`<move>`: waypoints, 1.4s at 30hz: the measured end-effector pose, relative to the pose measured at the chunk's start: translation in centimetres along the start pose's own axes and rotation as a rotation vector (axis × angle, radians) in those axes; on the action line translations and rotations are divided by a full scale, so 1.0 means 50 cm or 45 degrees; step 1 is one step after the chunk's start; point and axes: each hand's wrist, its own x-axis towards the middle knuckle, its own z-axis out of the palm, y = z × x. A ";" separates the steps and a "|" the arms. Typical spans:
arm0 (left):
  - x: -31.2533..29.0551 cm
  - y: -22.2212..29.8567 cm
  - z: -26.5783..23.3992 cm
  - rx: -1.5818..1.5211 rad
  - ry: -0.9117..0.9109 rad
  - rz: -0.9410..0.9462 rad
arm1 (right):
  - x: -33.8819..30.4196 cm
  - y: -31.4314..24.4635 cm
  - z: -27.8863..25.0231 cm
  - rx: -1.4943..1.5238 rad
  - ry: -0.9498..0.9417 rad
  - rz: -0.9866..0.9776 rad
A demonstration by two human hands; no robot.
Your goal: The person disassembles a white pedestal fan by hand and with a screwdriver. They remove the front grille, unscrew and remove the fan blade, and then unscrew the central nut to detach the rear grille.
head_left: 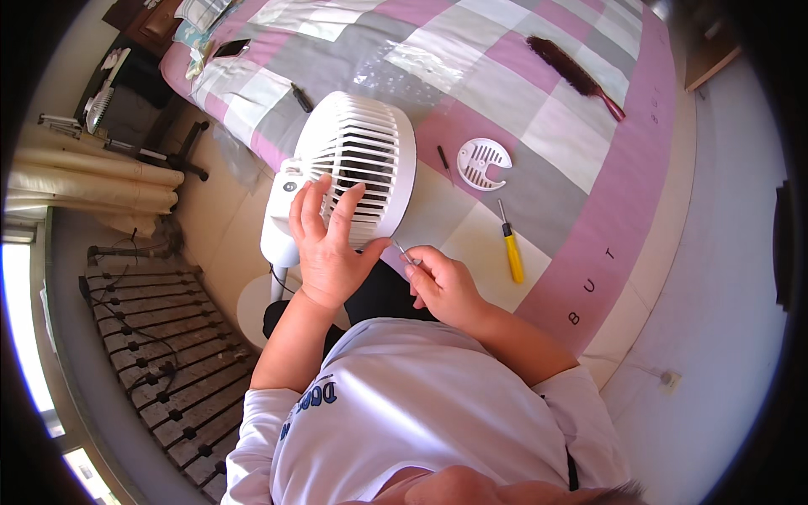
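A white fan (362, 143) with a slatted grille stands in front of me, its head tilted on a light stand. My left hand (328, 252) grips the fan head, fingers spread across the slats and thumb at the lower rim. Close by that thumb, my right hand (446, 286) pinches a small thin metal tool (402, 250), its tip at the rim of the fan. The tool's exact kind is too small to make out. On the bed lie a round white slotted cover (484, 164) with a notch, a thin black-handled screwdriver (443, 158) and a yellow-handled screwdriver (512, 257).
The bed (623, 168) has a checked pink, grey and white cover. On it are a dark brush (572, 71), clear plastic wrap (412, 71), a small black tool (301, 98) and a phone (231, 49). A black metal rack (168, 362) stands at the left, below a curtain (93, 177).
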 end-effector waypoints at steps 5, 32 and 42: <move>-0.001 -0.001 0.006 -0.052 0.025 0.020 | 0.007 -0.011 0.006 0.096 0.065 -0.001; -0.004 0.001 0.004 -0.023 0.010 0.029 | 0.002 -0.038 0.000 0.335 0.009 0.107; -0.011 0.001 0.013 -0.064 0.044 -0.025 | -0.002 -0.049 0.003 0.410 0.025 0.190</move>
